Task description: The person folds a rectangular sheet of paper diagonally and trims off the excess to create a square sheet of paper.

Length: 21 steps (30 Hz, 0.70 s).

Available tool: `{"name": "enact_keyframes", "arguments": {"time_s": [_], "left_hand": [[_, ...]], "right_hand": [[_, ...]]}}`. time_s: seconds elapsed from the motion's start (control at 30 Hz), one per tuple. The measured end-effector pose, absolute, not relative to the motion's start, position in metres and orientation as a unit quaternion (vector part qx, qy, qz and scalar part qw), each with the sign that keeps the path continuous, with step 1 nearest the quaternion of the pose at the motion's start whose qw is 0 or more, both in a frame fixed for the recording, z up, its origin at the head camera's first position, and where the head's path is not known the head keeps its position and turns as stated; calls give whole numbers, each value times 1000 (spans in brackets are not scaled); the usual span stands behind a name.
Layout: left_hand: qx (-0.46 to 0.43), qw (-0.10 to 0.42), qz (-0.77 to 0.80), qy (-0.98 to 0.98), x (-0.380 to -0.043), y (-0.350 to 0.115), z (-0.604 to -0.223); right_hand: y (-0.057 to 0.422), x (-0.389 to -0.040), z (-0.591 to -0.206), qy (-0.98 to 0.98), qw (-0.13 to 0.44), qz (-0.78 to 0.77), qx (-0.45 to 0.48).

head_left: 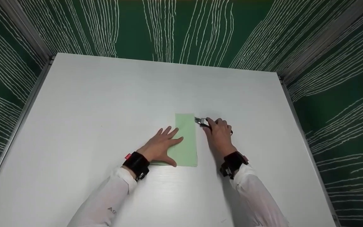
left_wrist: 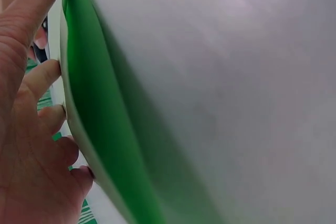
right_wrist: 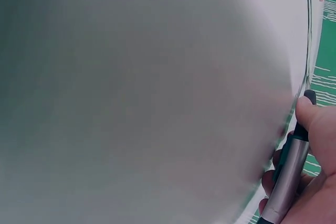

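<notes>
A folded light green sheet of paper (head_left: pixel 187 149) lies on the white table, its long side running away from me. My left hand (head_left: pixel 162 146) rests on its left part with fingers spread. From the left wrist, the paper's near edge (left_wrist: pixel 97 85) shows a gap between its layers. My right hand (head_left: pixel 221 135) grips a utility knife (head_left: pixel 203 122) with a metal tip and black handle. That tip is at the paper's right edge, near the far corner; whether it touches is too small to tell. In the right wrist view, fingers wrap the knife's grey and black handle (right_wrist: pixel 289 177).
The white table (head_left: pixel 121 91) spreads around the paper on all sides. Green walls with white wavy lines (head_left: pixel 162 31) stand behind it and at both sides, with grey metal posts (head_left: pixel 27 28) at the corners.
</notes>
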<state>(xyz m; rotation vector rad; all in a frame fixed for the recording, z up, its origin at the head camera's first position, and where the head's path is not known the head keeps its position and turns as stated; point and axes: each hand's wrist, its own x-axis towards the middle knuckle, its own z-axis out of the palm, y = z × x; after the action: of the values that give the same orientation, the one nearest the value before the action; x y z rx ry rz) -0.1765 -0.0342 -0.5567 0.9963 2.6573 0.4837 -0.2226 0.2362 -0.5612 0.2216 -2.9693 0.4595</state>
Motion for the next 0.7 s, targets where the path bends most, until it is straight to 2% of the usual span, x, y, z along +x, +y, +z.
{"name": "enact_keyframes", "arguments": {"time_s": [0.33,0.7], "left_hand": [[341,141,175,913,-176,-36,-557],[346,140,187,909,-177,-38,-558]], "right_hand": [[235,-230,-559,-985,62,156,48],[259,-234,-558,-987,76,138,-30]]}}
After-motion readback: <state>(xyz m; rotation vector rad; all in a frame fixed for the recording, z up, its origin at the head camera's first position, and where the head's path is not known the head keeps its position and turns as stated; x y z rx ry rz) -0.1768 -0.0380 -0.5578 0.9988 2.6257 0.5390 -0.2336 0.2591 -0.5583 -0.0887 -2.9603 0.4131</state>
